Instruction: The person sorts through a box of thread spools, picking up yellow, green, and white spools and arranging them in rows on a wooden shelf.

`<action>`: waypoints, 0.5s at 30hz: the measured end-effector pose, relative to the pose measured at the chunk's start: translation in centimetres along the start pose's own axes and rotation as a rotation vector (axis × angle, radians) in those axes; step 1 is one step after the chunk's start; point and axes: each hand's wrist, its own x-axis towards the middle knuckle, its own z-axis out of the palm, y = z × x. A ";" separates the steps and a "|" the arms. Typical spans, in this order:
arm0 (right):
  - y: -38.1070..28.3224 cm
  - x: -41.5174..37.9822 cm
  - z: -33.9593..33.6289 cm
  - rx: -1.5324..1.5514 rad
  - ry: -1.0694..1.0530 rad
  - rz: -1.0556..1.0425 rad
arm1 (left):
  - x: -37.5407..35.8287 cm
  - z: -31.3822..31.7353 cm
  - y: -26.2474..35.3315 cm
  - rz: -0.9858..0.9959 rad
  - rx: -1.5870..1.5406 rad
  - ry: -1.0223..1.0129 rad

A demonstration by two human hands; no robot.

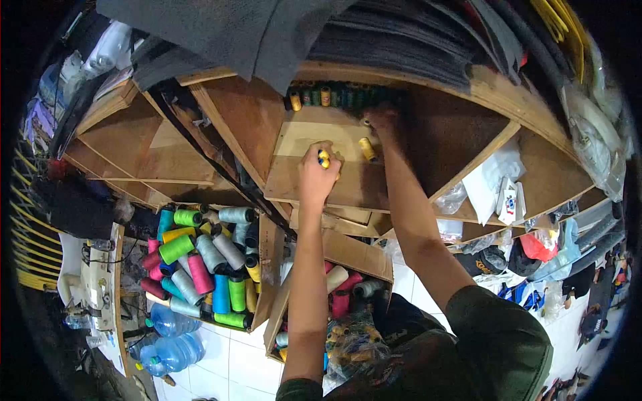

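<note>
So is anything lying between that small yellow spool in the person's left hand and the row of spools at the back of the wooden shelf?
One thing: a loose yellow thread spool lies on the wooden shelf beside the left hand, before the back row of spools. The right hand is there too.

Water bottles lie beside a box of thread cones.
</note>
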 end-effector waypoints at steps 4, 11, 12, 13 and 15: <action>-4.6 -1.4 0.3 -0.231 0.126 -0.017 | 0.0 -0.3 0.7 -0.057 -0.010 -0.031; 2.2 3.0 1.4 -0.564 0.269 -0.152 | 0.2 0.2 -0.5 0.029 -0.020 0.016; 1.6 3.2 1.6 -0.651 0.305 -0.118 | 0.1 0.1 -0.4 0.064 -0.013 0.038; 1.2 2.9 1.5 -0.622 0.292 -0.063 | 0.1 0.0 -0.4 0.056 0.005 0.031; -2.1 1.2 0.3 -0.451 0.218 0.065 | 0.2 0.0 -0.3 0.039 0.035 0.015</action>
